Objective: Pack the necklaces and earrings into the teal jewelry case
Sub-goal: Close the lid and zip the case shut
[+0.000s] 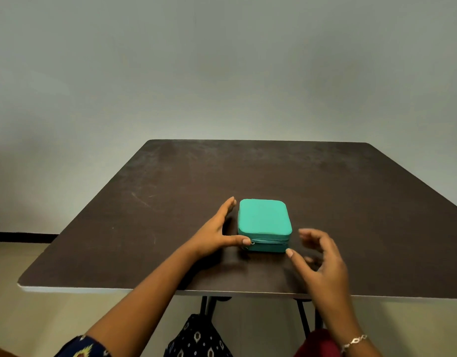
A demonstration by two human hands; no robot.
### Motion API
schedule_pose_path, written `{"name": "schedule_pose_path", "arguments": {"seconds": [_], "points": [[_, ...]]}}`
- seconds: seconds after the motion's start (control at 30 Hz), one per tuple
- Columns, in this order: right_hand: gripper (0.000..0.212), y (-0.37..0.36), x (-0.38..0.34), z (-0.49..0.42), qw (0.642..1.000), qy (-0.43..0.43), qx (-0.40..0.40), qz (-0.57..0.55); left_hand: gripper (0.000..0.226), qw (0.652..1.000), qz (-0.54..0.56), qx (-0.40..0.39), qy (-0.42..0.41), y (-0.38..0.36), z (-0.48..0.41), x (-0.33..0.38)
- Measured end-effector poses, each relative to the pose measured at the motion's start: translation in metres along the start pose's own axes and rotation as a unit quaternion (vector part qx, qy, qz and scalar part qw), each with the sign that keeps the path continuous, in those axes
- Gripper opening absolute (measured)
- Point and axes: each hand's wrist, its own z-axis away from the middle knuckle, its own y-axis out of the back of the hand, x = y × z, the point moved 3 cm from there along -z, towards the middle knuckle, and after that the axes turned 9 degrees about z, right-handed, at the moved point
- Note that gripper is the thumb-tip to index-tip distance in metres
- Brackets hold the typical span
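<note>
The teal jewelry case (pixel 264 222) lies closed and zipped near the middle of the dark table (pixel 170 202). My left hand (pixel 217 233) is beside its left side, fingers straight along that side and the thumb touching the front left corner by the zip pull. My right hand (pixel 322 256) hovers just right of the case's front right corner, fingers spread and loosely curved, holding nothing; its thumb tip is close to the corner. No necklaces or earrings show anywhere on the table.
The table's front edge (pixel 145 290) runs across the lower view, with its metal legs (pixel 206 305) below. A plain wall stands behind the table. A bracelet (pixel 354 340) is on my right wrist.
</note>
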Motion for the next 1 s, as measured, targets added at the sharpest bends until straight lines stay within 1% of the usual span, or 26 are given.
{"name": "schedule_pose_path", "arguments": {"seconds": [0.07, 0.17, 0.27, 0.4, 0.53, 0.63, 0.8, 0.93, 1.0], "points": [[0.027, -0.011, -0.006, 0.012, 1.000, 0.008, -0.009, 0.020, 0.122, 1.000, 0.002, -0.012, 0.000, 0.000, -0.003, -0.001], [0.019, -0.028, -0.012, 0.018, 0.996, 0.016, -0.044, 0.078, 0.121, 1.000, 0.011, -0.020, -0.002, 0.000, -0.006, -0.002], [0.012, -0.038, -0.016, 0.013, 0.989, 0.022, -0.034, 0.142, 0.117, 0.999, 0.022, -0.019, -0.015, -0.002, -0.006, -0.002], [0.014, -0.047, -0.023, 0.008, 0.979, 0.027, -0.024, 0.200, 0.109, 0.999, 0.017, -0.020, -0.026, -0.002, -0.006, -0.003], [0.012, -0.055, -0.025, 0.009, 0.976, 0.018, 0.004, 0.219, 0.105, 0.999, 0.016, -0.022, -0.032, -0.003, -0.006, -0.005], [0.012, -0.059, -0.025, 0.009, 0.975, 0.000, 0.017, 0.223, 0.107, 0.999, 0.009, -0.014, -0.036, -0.003, -0.007, -0.006], [0.014, -0.062, -0.025, 0.006, 0.971, -0.038, 0.012, 0.235, 0.108, 0.999, 0.001, 0.000, -0.041, -0.003, -0.008, -0.009], [0.017, -0.061, -0.025, 0.007, 0.972, -0.033, 0.013, 0.232, 0.107, 0.999, -0.011, 0.006, -0.050, -0.003, -0.009, -0.009], [0.015, -0.060, -0.024, 0.008, 0.974, -0.024, 0.018, 0.223, 0.107, 0.999, -0.011, 0.007, -0.050, -0.004, -0.009, -0.008]]}}
